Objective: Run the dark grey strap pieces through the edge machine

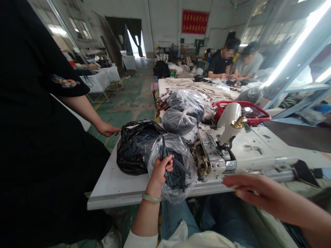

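My left hand (162, 168) is closed around several dark grey strips (163, 148), whose ends stick up past the fingers. It is over a clear plastic bag (178, 197) filled with more such strips. Touching that bag on the left is an open black plastic bag (121, 159), also full of grey strips. My right hand (252, 187), blurred, hangs at the table's front edge with fingers stretched out to the left and nothing visible in them. Nearest to it stands a sewing machine (213, 156) with a pale arm and exposed metal parts.
Beyond the open bags lie tied clear bags (179, 121) of dark pieces. A red basket (258, 119) sits behind the machine. At the left stands a person in black, one hand (107, 129) beside the black bag. Two people work at the far table. A slanted frame rises at right.
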The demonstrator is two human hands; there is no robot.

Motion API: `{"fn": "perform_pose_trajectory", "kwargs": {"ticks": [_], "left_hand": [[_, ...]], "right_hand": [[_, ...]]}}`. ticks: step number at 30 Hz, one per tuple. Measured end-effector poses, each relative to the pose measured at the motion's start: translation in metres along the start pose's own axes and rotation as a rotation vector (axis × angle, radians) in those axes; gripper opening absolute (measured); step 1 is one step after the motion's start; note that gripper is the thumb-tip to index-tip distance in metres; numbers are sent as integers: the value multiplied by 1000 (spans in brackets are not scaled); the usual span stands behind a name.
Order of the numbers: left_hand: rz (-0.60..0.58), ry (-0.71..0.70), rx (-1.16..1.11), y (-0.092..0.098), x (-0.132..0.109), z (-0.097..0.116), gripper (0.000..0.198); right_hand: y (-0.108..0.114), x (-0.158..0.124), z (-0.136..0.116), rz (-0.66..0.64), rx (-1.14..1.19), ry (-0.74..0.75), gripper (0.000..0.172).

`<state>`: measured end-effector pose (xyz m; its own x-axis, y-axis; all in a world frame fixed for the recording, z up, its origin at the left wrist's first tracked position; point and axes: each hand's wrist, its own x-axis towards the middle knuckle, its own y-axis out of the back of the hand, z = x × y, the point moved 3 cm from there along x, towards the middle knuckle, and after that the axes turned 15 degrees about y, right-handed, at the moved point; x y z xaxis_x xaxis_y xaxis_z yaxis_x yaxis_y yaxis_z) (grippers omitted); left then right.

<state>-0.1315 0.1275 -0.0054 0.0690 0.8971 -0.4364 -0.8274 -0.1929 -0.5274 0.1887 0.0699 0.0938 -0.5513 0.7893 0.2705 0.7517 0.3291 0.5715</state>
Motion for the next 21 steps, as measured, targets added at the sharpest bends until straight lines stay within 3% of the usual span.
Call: {"fn": "perform_pose_trajectory", "kwargs": {"ticks": [1,4,6,8,12,21], "left_hand": [[-8,1,11,-2,-2,0,28],[-16,-1,40,-4,-8,0,27],[-10,-4,56,-4,-11,0,26],[2,-9,71,-2,-13,1,24],[27,-13,81,4,-15,1,24],[22,-7,62,8,-16,-3,28]], "right_hand": [[-23,18,4,-41,20,-32,34],[-95,76,18,12,243,-59,41],[-137,99,29,-16,519,-204,45],[-165,106,35,-55,755,-370,45],[-181,99,32,-72,972,-463,41],[-182,93,28,-52,1039,-514,37]]}}
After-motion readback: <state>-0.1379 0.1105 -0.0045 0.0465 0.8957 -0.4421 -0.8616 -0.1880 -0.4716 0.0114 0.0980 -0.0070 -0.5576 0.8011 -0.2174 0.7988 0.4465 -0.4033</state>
